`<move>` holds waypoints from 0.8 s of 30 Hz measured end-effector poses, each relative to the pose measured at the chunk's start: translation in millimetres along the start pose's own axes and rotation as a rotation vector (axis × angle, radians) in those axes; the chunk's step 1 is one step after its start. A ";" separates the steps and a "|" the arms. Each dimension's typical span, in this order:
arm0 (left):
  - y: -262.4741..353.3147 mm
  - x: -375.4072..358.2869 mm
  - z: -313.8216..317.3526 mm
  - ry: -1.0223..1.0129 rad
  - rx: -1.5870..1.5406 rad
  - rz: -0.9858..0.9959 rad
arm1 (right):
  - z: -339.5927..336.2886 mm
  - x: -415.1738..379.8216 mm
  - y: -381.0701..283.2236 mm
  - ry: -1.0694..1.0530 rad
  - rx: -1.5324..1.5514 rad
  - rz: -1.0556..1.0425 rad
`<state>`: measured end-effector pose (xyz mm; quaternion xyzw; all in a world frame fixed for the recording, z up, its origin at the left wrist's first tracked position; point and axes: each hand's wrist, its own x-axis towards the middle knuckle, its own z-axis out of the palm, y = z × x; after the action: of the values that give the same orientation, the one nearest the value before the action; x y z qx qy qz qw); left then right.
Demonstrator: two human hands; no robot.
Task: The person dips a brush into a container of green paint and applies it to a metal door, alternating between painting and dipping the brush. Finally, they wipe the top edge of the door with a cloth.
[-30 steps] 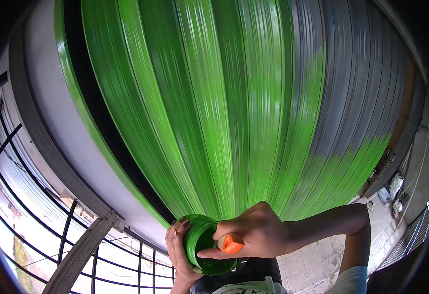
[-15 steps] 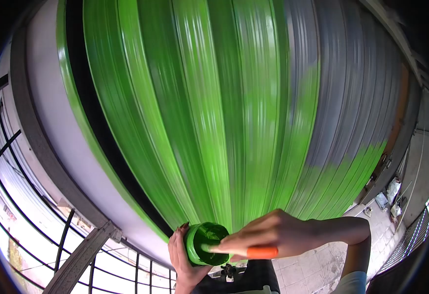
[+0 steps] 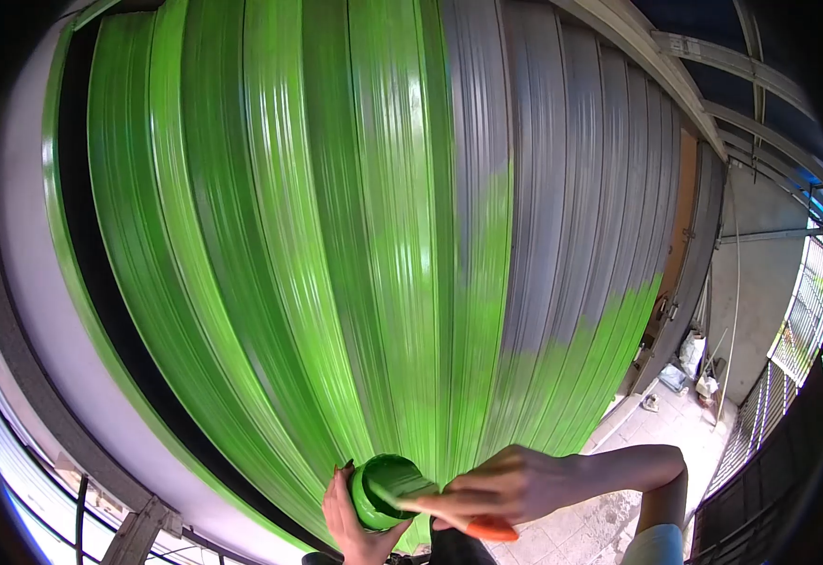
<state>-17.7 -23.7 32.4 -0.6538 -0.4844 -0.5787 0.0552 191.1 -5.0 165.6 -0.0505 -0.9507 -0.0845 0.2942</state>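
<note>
My left hand [image 3: 343, 516] is wrapped round the side of a green paint can [image 3: 361, 497], tilted so that its open top faces me. Inside, the can's wall is coated with wet-looking green paint. My right hand [image 3: 517, 482] grips a paintbrush with an orange handle end [image 3: 493, 528]. Its green-coated bristles lie at the can's mouth, over the rim; the brush is slightly blurred. Just beyond both hands rises a ribbed metal panel [image 3: 336, 245], glossy green on the left and along the bottom.
Bare grey ribs [image 3: 576, 188] fill the panel's upper right. A black strip [image 3: 115, 282] and a pale wall [image 3: 30, 235] run along the left. On the right are a tiled floor [image 3: 599, 518], small items [image 3: 679, 377] by the far wall, and a barred gate [image 3: 759, 414].
The view has turned right and up, so the panel sits further left and more of the roof shows. The brush has shifted from inside the can toward its rim.
</note>
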 end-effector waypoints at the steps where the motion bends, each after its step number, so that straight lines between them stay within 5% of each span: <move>1: -1.6 0.2 3.6 0.000 -0.014 0.007 | -1.5 -1.8 2.1 0.051 0.022 0.040; 6: -6.3 13.7 28.3 -0.022 -0.101 -0.020 | -15.6 -9.4 26.0 0.295 0.275 0.255; 12: -10.1 28.6 52.6 -0.007 -0.299 -0.107 | -83.0 8.3 97.0 0.383 -0.392 0.224; 17: -8.1 19.3 50.6 -0.052 -0.293 -0.121 | -94.9 1.6 199.2 0.147 -0.721 0.303; 24: -15.0 0.6 48.3 -0.071 -0.332 -0.156 | -45.6 -11.9 272.6 -0.223 -0.669 0.420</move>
<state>5.7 15.0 9.9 -0.6344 -0.4333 -0.6296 -0.1157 265.8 253.1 231.6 -0.3450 -0.8660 -0.3209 0.1677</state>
